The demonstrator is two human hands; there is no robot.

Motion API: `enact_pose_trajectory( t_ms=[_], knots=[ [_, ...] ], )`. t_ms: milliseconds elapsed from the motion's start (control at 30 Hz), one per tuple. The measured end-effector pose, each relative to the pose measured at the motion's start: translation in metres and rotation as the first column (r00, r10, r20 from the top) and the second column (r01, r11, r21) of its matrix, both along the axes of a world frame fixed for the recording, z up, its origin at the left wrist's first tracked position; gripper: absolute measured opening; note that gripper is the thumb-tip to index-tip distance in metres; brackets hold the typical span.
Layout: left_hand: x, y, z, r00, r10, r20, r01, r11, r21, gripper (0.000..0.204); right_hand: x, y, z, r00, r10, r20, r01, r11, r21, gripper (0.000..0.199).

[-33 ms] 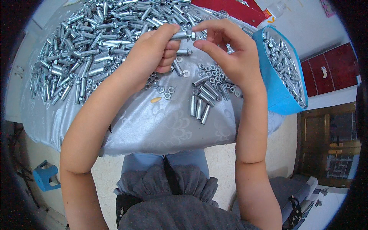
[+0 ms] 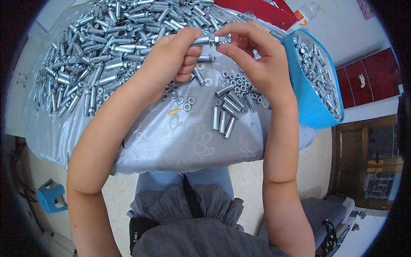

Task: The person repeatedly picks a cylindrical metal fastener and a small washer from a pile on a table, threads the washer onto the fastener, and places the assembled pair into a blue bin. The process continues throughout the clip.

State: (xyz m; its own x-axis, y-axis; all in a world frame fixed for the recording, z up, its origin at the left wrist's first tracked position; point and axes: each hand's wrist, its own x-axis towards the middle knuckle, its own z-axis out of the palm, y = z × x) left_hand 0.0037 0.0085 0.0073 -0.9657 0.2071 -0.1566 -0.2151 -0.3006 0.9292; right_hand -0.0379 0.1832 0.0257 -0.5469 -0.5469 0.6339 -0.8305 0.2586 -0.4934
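Note:
My left hand (image 2: 171, 58) is closed around a silver sleeve anchor bolt (image 2: 201, 40), which points right with a washer and a hex nut (image 2: 216, 40) at its end. Thumb and forefinger of my right hand (image 2: 263, 55) are spread on either side of that nut, close to it; whether either fingertip touches it is hard to make out. Below the hands lie loose hex nuts (image 2: 187, 106), a flat washer (image 2: 208, 82) and several bare metal sleeves (image 2: 222, 121) on the silvery tablecloth (image 2: 171, 145).
A large heap of sleeve anchors (image 2: 107, 47) covers the table's left and far side. On the right stands a blue container (image 2: 314, 115) filled with anchors. A red box (image 2: 257, 13) and a clear bottle (image 2: 307, 12) are at the back. A blue stool (image 2: 51, 197) stands on the floor.
The anchor bolt and its nut have shifted very slightly to the right, along with my left hand. Otherwise the hands keep nearly the same pose.

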Motion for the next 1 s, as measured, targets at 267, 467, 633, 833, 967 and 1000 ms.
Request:
enact_pose_trajectory(
  t_ms=[267, 467, 633, 833, 967, 1000],
  knots=[
    [-0.001, 0.000, -0.003, 1.000, -0.011, 0.016, 0.011, 1.000, -0.008, 0.041, 0.011, -0.004, 0.009, 0.989, -0.034, 0.142, 0.038, 0.999, -0.022, 0.023],
    [0.001, 0.001, 0.000, 1.000, -0.018, -0.002, 0.018, 1.000, -0.021, 0.040, -0.001, 0.006, 0.001, 1.000, 0.028, -0.010, -0.026, 0.993, 0.115, 0.028],
    [0.000, 0.003, -0.004, 0.999, -0.003, 0.037, 0.004, 1.000, -0.016, 0.041, 0.010, -0.002, 0.006, 0.983, -0.076, 0.168, 0.062, 0.994, 0.087, 0.024],
    [0.001, 0.004, -0.004, 0.999, -0.012, 0.040, 0.013, 1.000, -0.020, 0.041, 0.006, -0.003, 0.001, 0.997, -0.008, 0.080, 0.002, 0.997, 0.078, 0.023],
    [-0.001, 0.003, -0.006, 1.000, 0.021, 0.019, -0.020, 0.996, -0.085, 0.037, 0.006, -0.005, -0.003, 1.000, -0.009, 0.011, 0.008, 0.996, 0.083, 0.020],
    [-0.001, 0.003, -0.006, 0.999, 0.044, -0.028, -0.047, 0.988, -0.150, 0.038, 0.006, -0.008, -0.003, 1.000, -0.007, 0.006, 0.006, 0.997, 0.075, 0.019]
  ],
)
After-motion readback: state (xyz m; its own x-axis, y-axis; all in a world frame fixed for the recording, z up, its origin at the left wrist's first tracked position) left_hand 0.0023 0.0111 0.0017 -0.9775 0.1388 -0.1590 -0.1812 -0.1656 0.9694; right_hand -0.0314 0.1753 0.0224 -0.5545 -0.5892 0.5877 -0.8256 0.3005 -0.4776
